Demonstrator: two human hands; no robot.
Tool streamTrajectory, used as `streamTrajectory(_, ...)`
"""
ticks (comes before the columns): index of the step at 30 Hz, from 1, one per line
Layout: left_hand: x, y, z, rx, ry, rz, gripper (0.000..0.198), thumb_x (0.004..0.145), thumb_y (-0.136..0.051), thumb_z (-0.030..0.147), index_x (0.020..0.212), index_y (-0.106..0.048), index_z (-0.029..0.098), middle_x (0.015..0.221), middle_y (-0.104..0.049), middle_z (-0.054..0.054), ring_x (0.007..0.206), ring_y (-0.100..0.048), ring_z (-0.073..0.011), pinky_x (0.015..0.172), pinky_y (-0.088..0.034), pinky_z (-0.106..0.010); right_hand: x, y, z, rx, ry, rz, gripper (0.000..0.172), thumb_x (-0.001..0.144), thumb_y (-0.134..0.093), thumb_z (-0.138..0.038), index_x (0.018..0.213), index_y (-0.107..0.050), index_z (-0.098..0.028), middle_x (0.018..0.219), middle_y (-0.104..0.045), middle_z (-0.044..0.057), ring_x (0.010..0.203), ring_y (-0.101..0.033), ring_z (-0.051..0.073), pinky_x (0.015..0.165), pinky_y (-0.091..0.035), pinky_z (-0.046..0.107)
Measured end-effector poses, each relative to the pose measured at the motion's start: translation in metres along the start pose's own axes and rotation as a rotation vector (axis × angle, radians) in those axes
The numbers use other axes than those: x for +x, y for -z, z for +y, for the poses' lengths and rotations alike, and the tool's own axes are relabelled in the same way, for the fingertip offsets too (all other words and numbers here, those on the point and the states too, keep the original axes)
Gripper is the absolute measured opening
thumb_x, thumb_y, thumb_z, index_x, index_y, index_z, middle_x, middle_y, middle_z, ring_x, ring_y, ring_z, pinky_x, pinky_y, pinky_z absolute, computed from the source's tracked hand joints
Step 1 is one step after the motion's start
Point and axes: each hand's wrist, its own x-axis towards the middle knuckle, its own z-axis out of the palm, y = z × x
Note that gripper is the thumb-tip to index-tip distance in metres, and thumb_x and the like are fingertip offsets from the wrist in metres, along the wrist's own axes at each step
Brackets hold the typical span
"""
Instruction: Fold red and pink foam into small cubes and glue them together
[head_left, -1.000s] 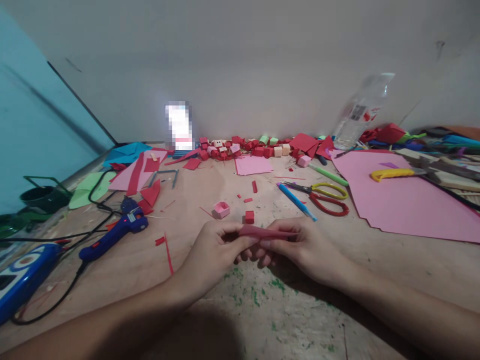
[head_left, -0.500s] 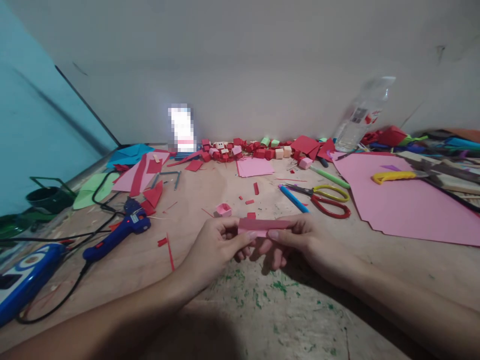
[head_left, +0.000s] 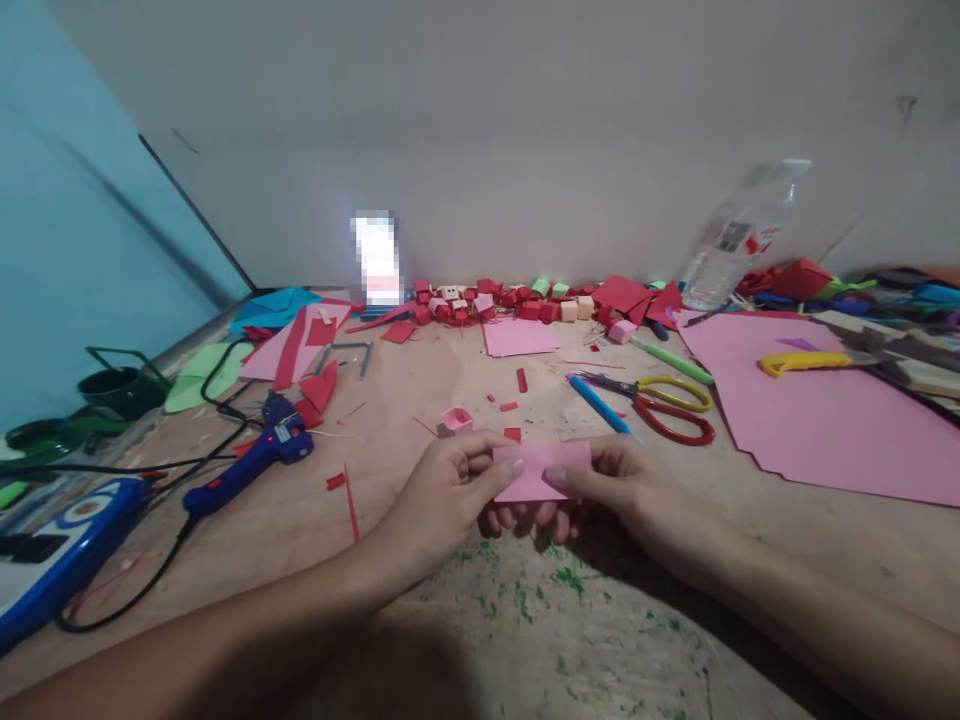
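A small pink paper piece [head_left: 541, 470] is held up between both hands above the wooden table [head_left: 420, 370]. My left hand [head_left: 442, 497] pinches its left edge with thumb and fingers. On the other side, my right hand [head_left: 611, 485] grips the right edge, thumb on the front. The paper's flat pink face is turned toward the camera. Just behind it on the table lie a small pink paper box [head_left: 456, 420] and a tiny red paper cube [head_left: 513, 434].
A blue glue gun [head_left: 244, 465] with black cord lies left. Scissors [head_left: 660, 405], a blue pen [head_left: 600, 405], a large pink sheet [head_left: 817, 410] and a yellow cutter [head_left: 799, 362] lie right. Several small paper cubes [head_left: 495, 297] and a plastic bottle [head_left: 739, 235] stand by the wall.
The paper was edge-on and looked dark red; it has been turned up so its pink face shows. Both hands stayed together in the middle.
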Motion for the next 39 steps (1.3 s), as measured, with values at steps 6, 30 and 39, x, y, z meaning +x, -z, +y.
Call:
streamTrajectory(6, 0.0013, 0.0008, -0.0052, -0.016, 0.024, 0.031, 0.03, 0.09, -0.069, 0.035, 0.111, -0.067, 0.014, 0.062, -0.068, 0.001, 0.046, -0.058, -0.0103, 0.045, -0.045, -0.019, 0.0005, -0.0006, 0.0036, 0.066, -0.005, 0.016, 0.029, 0.088, -0.076, -0.039, 0.087, -0.08, -0.01, 0.069, -0.076, 0.008, 0.059, -0.068, 0.014, 0.058, -0.05, 0.022)
streamTrajectory(30, -0.0029, -0.0001, -0.0034, -0.134, -0.005, 0.013, 0.022, 0.095, -0.062, 0.039, 0.095, -0.062, 0.018, 0.063, -0.066, 0.001, 0.049, -0.057, -0.01, 0.048, -0.043, -0.02, -0.0028, 0.0056, 0.0097, 0.028, -0.017, -0.05, 0.031, 0.095, -0.073, -0.042, 0.108, -0.081, -0.014, 0.084, -0.076, 0.01, 0.065, -0.066, 0.015, 0.061, -0.051, 0.023)
streamTrajectory(39, -0.003, 0.0005, -0.0025, -0.136, -0.022, 0.011, 0.02, 0.093, -0.064, 0.036, 0.099, -0.062, 0.017, 0.064, -0.066, 0.002, 0.05, -0.058, -0.0104, 0.049, -0.044, -0.02, -0.0042, -0.0011, 0.0043, 0.131, -0.005, 0.028, 0.044, 0.095, -0.069, -0.052, 0.103, -0.08, -0.011, 0.082, -0.074, 0.01, 0.06, -0.062, 0.016, 0.057, -0.048, 0.026)
